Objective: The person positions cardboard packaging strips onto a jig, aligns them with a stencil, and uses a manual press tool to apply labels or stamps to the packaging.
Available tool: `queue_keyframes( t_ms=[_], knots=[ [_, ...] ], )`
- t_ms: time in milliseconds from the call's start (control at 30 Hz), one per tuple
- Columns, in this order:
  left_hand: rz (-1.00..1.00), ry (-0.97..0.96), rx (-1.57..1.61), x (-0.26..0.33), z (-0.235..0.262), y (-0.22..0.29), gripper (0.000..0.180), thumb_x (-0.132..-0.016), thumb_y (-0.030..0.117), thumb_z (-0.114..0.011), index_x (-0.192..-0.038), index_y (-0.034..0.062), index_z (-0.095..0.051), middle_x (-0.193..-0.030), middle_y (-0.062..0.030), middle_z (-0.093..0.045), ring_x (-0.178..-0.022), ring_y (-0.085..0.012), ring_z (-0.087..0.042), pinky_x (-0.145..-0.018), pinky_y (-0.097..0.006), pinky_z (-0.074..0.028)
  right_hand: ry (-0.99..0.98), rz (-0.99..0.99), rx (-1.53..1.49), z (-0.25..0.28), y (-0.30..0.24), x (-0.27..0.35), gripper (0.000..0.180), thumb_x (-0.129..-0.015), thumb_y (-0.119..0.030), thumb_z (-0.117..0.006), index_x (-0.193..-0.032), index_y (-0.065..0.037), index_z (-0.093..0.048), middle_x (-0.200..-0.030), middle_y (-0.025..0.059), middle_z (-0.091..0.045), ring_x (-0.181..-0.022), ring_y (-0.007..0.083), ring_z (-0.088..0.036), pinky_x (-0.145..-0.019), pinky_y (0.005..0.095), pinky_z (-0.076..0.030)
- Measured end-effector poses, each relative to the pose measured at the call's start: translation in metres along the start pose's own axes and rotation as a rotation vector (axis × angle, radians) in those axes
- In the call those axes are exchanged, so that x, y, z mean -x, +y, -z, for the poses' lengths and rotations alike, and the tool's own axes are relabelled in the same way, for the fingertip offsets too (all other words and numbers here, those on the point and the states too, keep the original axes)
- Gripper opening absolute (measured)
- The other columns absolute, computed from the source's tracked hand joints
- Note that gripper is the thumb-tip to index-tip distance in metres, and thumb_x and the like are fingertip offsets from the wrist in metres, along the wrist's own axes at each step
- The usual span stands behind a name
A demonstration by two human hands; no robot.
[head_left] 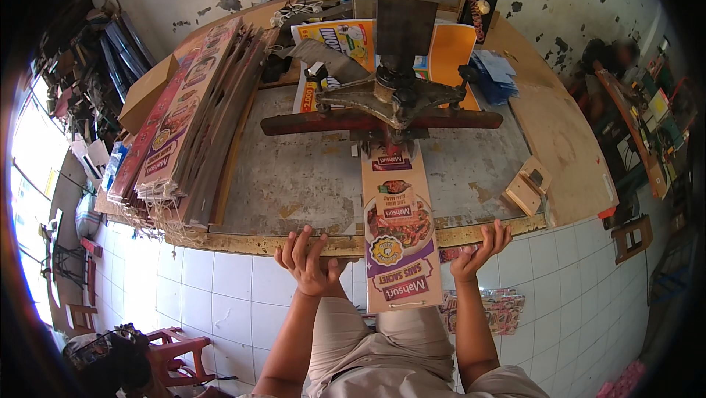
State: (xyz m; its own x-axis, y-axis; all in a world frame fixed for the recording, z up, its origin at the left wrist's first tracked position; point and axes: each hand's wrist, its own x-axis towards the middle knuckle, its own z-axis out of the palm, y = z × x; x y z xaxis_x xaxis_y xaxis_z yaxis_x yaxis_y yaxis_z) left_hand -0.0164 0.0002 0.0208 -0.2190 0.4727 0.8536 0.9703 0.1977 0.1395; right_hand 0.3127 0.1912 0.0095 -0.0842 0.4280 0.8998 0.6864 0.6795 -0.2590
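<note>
A long printed cardboard strip [401, 251] in tan and purple, with food pictures, lies lengthwise under the press head [396, 100]. Its near end hangs over the table's front edge, above my lap, and has a small cord at the tip. My left hand [305, 260] is at the front edge, left of the strip, fingers up and apart. On the other side my right hand [478, 252] is at the same edge, its fingers curled loosely and spread. Neither hand touches the strip, and nothing shows in either one. The undersides of both hands are partly hidden.
Stacked printed strips [187, 104] with cords stand at the left of the table. A small wooden block [527, 186] sits at the right front. Blue packets [494, 74] and orange printed sheets [452, 52] lie behind the press. A red stool [176, 357] stands at lower left.
</note>
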Motion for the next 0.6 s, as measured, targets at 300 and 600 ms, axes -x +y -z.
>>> queue_keyframes(
  t_ms=[300,600],
  knots=[
    [0.001,-0.004,0.004,-0.0003,0.0007,0.0,0.048,-0.106,0.05,-0.051,-0.134,0.0167,-0.073,-0.156,-0.0122,-0.064,-0.151,-0.0371,-0.048,-0.129,-0.059,-0.022,0.001,-0.01,-0.003,-0.0007,0.0005,0.0021,0.059,-0.12,-0.049,-0.035,-0.15,-0.001,-0.052,-0.171,0.0251,-0.04,-0.164,0.0524,-0.023,-0.132,0.0723,-0.017],
    [0.002,-0.009,-0.001,0.0009,-0.0002,-0.0006,0.049,-0.107,0.051,-0.05,-0.134,0.0169,-0.073,-0.157,-0.0117,-0.063,-0.152,-0.037,-0.046,-0.129,-0.06,-0.021,0.002,-0.008,0.0,-0.0007,-0.0001,0.0006,0.058,-0.121,-0.048,-0.034,-0.15,-0.002,-0.052,-0.171,0.0243,-0.04,-0.164,0.0518,-0.023,-0.131,0.0726,-0.017]
  ],
)
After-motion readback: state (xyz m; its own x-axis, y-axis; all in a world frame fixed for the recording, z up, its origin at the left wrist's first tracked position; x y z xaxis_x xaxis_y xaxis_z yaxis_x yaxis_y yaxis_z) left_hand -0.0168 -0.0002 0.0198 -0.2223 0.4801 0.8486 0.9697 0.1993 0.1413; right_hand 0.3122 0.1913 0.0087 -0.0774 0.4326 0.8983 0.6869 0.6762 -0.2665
